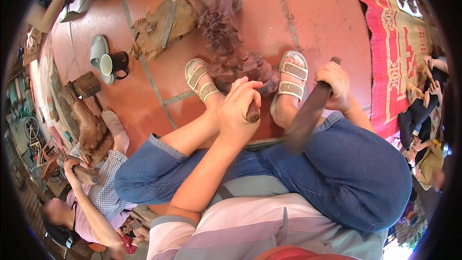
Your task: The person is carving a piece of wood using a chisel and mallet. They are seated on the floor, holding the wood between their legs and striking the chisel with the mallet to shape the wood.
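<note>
My left hand (239, 107) is closed round the handle of a chisel (253, 112); the round wooden butt shows below the fist, and the hand hides its blade. In front of it, between my feet, lies a dark reddish-brown wood carving (219, 19) with knobbly, flower-like relief. The carving's near end (250, 67) is just beyond my left fist; whether the chisel touches it is hidden. My right hand (333, 84) grips a dark wooden mallet (308, 115), raised over my right knee. Its broad end points toward me and is slightly blurred.
A paler carved wood piece (166, 26) with a flat strip (171, 18) on it lies left of the carving. A mug (114, 64) stands beside a grey slipper (99, 50). Another person (91, 197) works at left; a red-and-straw mat (390, 53) lies at right.
</note>
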Action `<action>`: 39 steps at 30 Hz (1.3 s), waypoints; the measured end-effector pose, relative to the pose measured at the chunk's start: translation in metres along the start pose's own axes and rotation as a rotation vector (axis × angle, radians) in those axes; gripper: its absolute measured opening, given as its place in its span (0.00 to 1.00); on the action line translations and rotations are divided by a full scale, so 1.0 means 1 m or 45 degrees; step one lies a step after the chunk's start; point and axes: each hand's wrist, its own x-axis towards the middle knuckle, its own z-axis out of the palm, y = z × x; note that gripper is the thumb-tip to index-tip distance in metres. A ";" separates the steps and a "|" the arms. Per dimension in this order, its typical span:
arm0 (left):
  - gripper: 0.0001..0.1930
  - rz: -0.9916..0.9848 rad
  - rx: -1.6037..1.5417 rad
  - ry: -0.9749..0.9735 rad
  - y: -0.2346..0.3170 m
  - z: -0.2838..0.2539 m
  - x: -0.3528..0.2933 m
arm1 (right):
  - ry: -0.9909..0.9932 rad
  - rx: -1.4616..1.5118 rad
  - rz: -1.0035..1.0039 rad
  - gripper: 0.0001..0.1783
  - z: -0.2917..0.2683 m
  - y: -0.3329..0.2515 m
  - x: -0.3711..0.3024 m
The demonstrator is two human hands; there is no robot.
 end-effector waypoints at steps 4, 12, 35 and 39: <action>0.08 0.036 -0.030 -0.023 0.000 0.001 0.001 | -0.172 -0.256 -0.266 0.23 -0.020 -0.011 0.019; 0.09 0.225 -0.028 -0.022 -0.005 -0.002 -0.002 | -0.123 -0.170 -0.312 0.19 -0.001 -0.008 0.009; 0.07 0.105 0.103 -0.073 0.005 0.012 -0.005 | -0.122 -0.122 -0.204 0.22 0.003 -0.006 0.006; 0.07 0.149 0.032 -0.092 0.004 0.006 -0.004 | -0.069 -0.191 -0.147 0.20 0.008 -0.007 0.000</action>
